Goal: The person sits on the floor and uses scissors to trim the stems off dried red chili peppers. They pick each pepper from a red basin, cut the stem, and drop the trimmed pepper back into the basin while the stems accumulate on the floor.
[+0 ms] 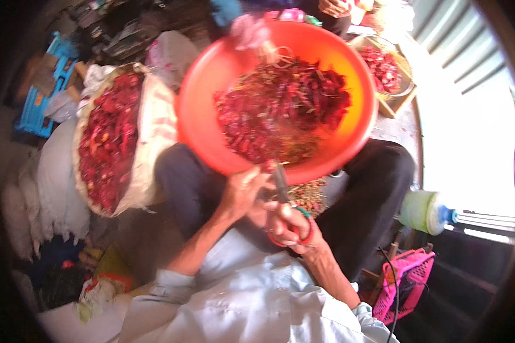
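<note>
My right hand [288, 225] grips a pair of scissors [281, 184], fingers through the red and green handle loops. Their blades point up toward the near rim of a large orange-red plastic basin [193, 98]. Beside the blades, my left hand [242, 188] pinches what looks like a dried red chili [269, 165], blurred by motion. A heap of dried red chilies [283, 103] fills the basin's floor, with loose stems [302, 148] among those nearest me. Cut stems or scraps [309, 195] lie below the basin between my knees.
Another person's hand [268, 53] in a pink sleeve reaches into the basin's far side. An open sack [154, 124] of red chilies stands at left. At upper right is a round tray [405, 88] with red pieces. A water jug [420, 212] and pink plastic basket [405, 285] sit at right.
</note>
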